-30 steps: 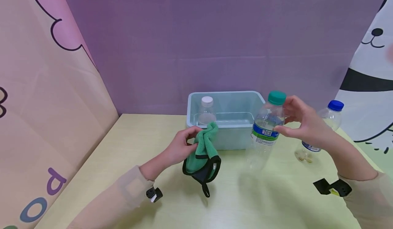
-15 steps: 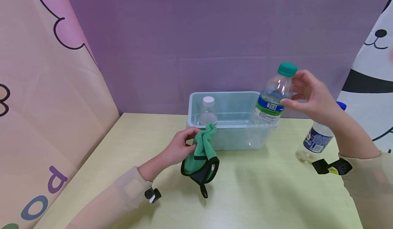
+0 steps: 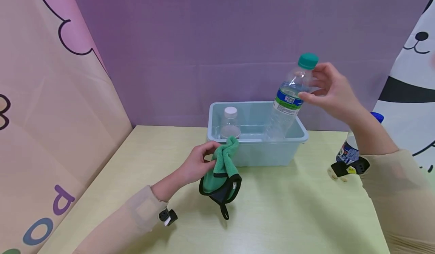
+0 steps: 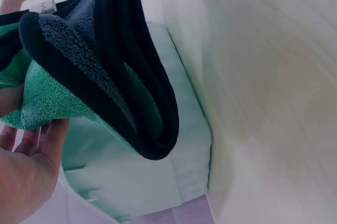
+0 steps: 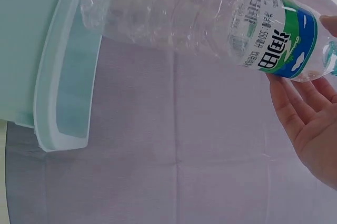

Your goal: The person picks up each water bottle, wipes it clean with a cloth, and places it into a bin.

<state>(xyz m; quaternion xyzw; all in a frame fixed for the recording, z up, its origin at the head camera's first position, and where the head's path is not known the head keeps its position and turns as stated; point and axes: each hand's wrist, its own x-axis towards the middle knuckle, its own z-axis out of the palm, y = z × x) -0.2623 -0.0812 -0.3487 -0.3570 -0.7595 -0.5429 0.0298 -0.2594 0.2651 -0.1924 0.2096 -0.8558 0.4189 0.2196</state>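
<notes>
My right hand (image 3: 327, 89) grips a clear plastic bottle (image 3: 287, 102) near its neck. The bottle has a green cap and a blue, green and white label, and it tilts with its base over the opening of a pale blue bin (image 3: 265, 154). In the right wrist view the bottle's base (image 5: 97, 3) overlaps the bin's rim (image 5: 47, 77). My left hand (image 3: 198, 163) pinches a green cloth (image 3: 224, 163) with black edging, which hangs in front of the bin. The left wrist view shows the cloth (image 4: 58, 90) folded over between fingers and thumb.
A smaller bottle with a white cap (image 3: 230, 121) stands inside the bin at its left. On the table's right, a blue-capped bottle (image 3: 347, 152) is partly hidden behind my right forearm. A purple curtain (image 3: 190, 57) hangs behind the table (image 3: 265, 216).
My right hand has lifted the green-capped bottle from in front of the bin's right side, up and then left over the bin. The left hand and cloth have barely moved.
</notes>
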